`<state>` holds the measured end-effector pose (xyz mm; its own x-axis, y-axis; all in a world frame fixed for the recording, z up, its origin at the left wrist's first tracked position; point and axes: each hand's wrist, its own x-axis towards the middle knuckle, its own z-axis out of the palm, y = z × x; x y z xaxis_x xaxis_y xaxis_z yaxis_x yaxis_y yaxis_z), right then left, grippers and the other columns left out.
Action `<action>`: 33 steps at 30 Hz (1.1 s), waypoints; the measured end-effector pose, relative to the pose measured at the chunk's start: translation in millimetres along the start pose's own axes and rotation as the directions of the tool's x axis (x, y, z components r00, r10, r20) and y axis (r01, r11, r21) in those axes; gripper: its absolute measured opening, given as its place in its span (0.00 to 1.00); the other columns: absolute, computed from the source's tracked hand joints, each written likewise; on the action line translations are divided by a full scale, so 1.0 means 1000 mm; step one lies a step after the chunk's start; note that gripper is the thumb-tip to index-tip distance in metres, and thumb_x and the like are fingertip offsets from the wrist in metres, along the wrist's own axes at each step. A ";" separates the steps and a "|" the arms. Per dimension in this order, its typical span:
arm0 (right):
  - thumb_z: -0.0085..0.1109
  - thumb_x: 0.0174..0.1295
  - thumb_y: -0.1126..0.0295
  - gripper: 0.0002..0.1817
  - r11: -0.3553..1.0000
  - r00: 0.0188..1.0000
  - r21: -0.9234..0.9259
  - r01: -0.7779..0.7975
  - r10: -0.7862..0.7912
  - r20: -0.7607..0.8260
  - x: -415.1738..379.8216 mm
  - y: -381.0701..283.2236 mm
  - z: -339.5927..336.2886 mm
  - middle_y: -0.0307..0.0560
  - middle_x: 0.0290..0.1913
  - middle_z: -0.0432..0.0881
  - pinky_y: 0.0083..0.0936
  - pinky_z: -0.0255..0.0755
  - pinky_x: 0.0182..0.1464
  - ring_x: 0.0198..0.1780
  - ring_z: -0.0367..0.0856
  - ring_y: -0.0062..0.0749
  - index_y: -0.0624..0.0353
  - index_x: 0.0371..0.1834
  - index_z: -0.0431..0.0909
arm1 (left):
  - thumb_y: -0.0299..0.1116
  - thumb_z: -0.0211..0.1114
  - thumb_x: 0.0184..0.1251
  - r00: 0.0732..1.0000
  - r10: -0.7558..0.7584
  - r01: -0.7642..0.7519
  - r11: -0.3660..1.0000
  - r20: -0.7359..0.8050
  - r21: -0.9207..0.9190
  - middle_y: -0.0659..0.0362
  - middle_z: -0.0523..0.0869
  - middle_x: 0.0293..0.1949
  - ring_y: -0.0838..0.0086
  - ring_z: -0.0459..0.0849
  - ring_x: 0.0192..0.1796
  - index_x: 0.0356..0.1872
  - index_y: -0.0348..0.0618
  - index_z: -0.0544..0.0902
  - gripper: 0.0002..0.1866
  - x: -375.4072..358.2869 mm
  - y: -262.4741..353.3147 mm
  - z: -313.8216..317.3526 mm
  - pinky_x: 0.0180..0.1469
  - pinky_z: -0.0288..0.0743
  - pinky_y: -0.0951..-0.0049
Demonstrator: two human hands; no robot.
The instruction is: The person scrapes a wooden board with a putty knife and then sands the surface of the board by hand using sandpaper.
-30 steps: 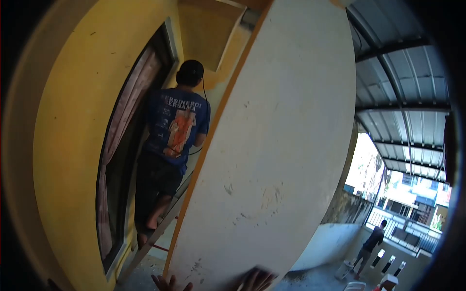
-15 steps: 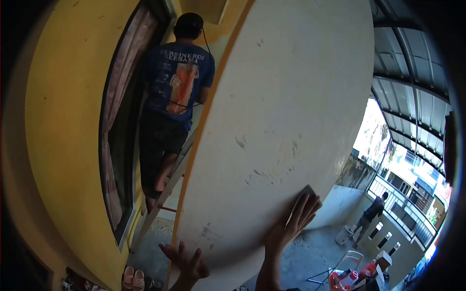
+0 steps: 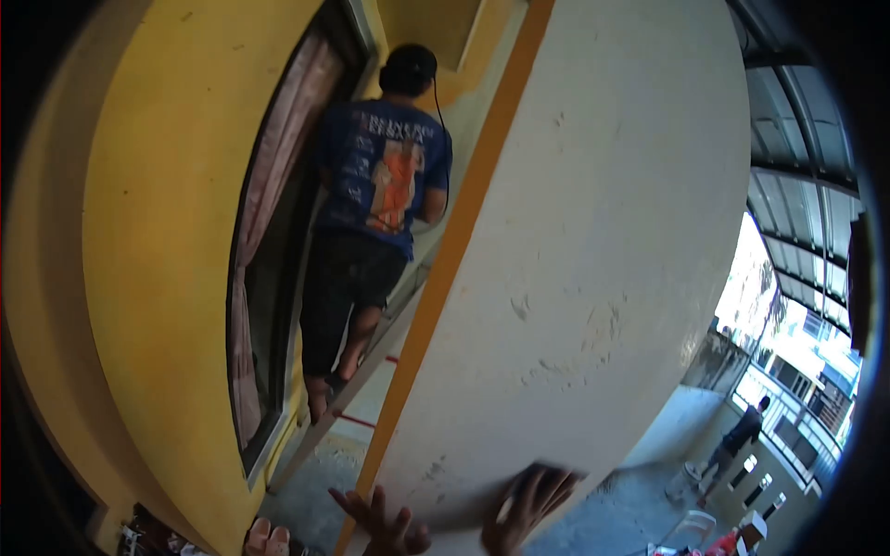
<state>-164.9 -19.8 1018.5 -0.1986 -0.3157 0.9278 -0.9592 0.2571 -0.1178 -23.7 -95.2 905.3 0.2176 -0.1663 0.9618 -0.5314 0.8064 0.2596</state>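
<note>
A white wall (image 3: 593, 232) with an orange edge strip (image 3: 464, 222) stands in front of me, marked with grey scuffs (image 3: 565, 371). Low on its surface, my right hand (image 3: 528, 511) presses a dark, flat piece of sandpaper (image 3: 542, 469) against the wall, with the fingers laid over it. My left hand (image 3: 382, 524) is by the orange edge, fingers spread and holding nothing. Both forearms run out of the bottom of the view.
Left of the wall, a person (image 3: 380, 185) in a blue shirt stands on a ladder (image 3: 371, 371) beside a curtained window (image 3: 287, 222). Pink sandals (image 3: 267, 537) lie below. Another person (image 3: 739, 440) stands near a bucket (image 3: 684, 480) and railing; a chair (image 3: 691, 528) is at lower right.
My right hand has slid down the wall with the sandpaper. The view has shifted, so the wall and the person on the ladder appear further right and lower.
</note>
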 end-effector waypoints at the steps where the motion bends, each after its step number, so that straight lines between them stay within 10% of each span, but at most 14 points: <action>1: 0.46 0.69 0.72 0.31 0.997 0.999 -0.053 -0.051 0.051 -0.004 0.004 -0.006 0.003 0.74 0.81 0.53 0.70 0.39 0.78 0.82 0.44 0.78 0.66 0.76 0.68 | 0.52 0.48 0.74 1.000 0.026 -0.026 1.000 -0.003 0.001 0.47 0.57 0.82 0.38 0.39 0.84 0.81 0.67 0.60 0.34 -0.021 -0.012 0.009 0.75 0.30 0.17; 2: 0.48 0.66 0.71 0.32 0.999 0.980 0.002 0.050 -0.048 -0.194 0.030 0.012 0.005 0.75 0.81 0.53 0.71 0.37 0.78 0.82 0.43 0.78 0.66 0.76 0.69 | 0.54 0.46 0.73 0.998 0.047 -0.047 0.999 0.045 -0.013 0.52 0.58 0.83 0.43 0.36 0.86 0.81 0.72 0.61 0.34 -0.046 -0.020 0.013 0.74 0.27 0.16; 4: 0.53 0.65 0.68 0.34 1.000 0.998 -0.005 -0.026 0.026 -0.054 0.013 0.019 -0.023 0.73 0.82 0.52 0.71 0.36 0.78 0.82 0.41 0.79 0.63 0.77 0.68 | 0.54 0.48 0.71 0.998 -0.053 0.053 0.999 0.043 -0.011 0.52 0.59 0.83 0.43 0.37 0.86 0.79 0.73 0.65 0.34 -0.004 0.011 0.004 0.74 0.26 0.16; 5: 0.57 0.64 0.64 0.36 0.997 0.995 0.067 -0.034 0.040 -0.087 0.035 0.016 -0.002 0.72 0.83 0.51 0.71 0.35 0.78 0.83 0.39 0.80 0.61 0.77 0.67 | 0.56 0.43 0.81 0.999 0.009 -0.009 1.000 -0.031 -0.022 0.43 0.61 0.80 0.41 0.40 0.85 0.76 0.57 0.74 0.30 0.012 0.008 0.015 0.74 0.24 0.18; 11: 0.63 0.60 0.68 0.41 0.996 0.998 0.063 -0.067 0.067 0.001 0.060 -0.003 -0.022 0.69 0.84 0.50 0.71 0.33 0.79 0.83 0.37 0.79 0.59 0.80 0.63 | 0.58 0.40 0.81 0.997 0.075 -0.075 0.997 -0.009 -0.031 0.44 0.62 0.80 0.42 0.40 0.85 0.75 0.60 0.74 0.31 0.005 0.007 0.016 0.74 0.22 0.19; 12: 0.51 0.66 0.77 0.36 0.997 0.999 0.075 -0.004 0.008 -0.050 0.018 -0.016 -0.011 0.64 0.85 0.48 0.65 0.32 0.81 0.84 0.36 0.73 0.60 0.81 0.61 | 0.58 0.40 0.81 0.995 0.088 -0.088 0.996 -0.040 -0.009 0.44 0.62 0.80 0.42 0.40 0.85 0.75 0.60 0.74 0.31 0.009 0.000 0.013 0.74 0.22 0.19; 14: 0.60 0.60 0.69 0.40 0.987 0.982 -0.083 0.138 -0.147 -0.119 -0.010 -0.007 0.019 0.70 0.84 0.46 0.72 0.30 0.79 0.83 0.34 0.80 0.59 0.80 0.64 | 0.59 0.39 0.81 0.989 0.146 -0.145 0.988 -0.026 0.050 0.44 0.63 0.80 0.43 0.41 0.85 0.75 0.60 0.74 0.31 0.004 -0.003 0.015 0.75 0.23 0.19; 16: 0.58 0.61 0.70 0.38 0.986 0.999 0.169 -0.009 0.016 -0.041 0.062 -0.011 -0.025 0.68 0.85 0.46 0.72 0.30 0.79 0.83 0.34 0.79 0.59 0.79 0.65 | 0.60 0.39 0.81 0.998 0.063 -0.062 0.998 0.002 -0.024 0.45 0.62 0.80 0.44 0.41 0.86 0.76 0.62 0.74 0.31 -0.004 0.014 0.015 0.75 0.25 0.20; 23: 0.49 0.70 0.69 0.31 0.990 0.999 0.139 -0.034 0.033 0.006 0.025 -0.020 -0.027 0.68 0.84 0.48 0.71 0.31 0.79 0.83 0.36 0.80 0.62 0.78 0.66 | 0.57 0.44 0.76 0.994 -0.016 0.008 0.997 0.104 0.077 0.45 0.59 0.81 0.41 0.42 0.85 0.78 0.65 0.68 0.32 -0.021 0.013 0.009 0.76 0.28 0.20; 33: 0.58 0.59 0.68 0.40 0.995 0.996 0.046 0.089 -0.090 0.020 0.004 0.004 0.001 0.69 0.84 0.48 0.72 0.28 0.79 0.84 0.35 0.78 0.58 0.79 0.65 | 0.53 0.50 0.70 0.991 -0.048 0.037 0.995 0.121 0.088 0.43 0.59 0.81 0.37 0.40 0.84 0.77 0.63 0.70 0.33 0.003 0.007 0.009 0.74 0.27 0.18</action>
<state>-169.6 -21.1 1021.7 -0.1159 -0.3560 0.9273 -0.9813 0.1856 -0.0514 -34.2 -95.4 910.4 0.1420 -0.2722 0.9517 -0.5931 0.7464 0.3020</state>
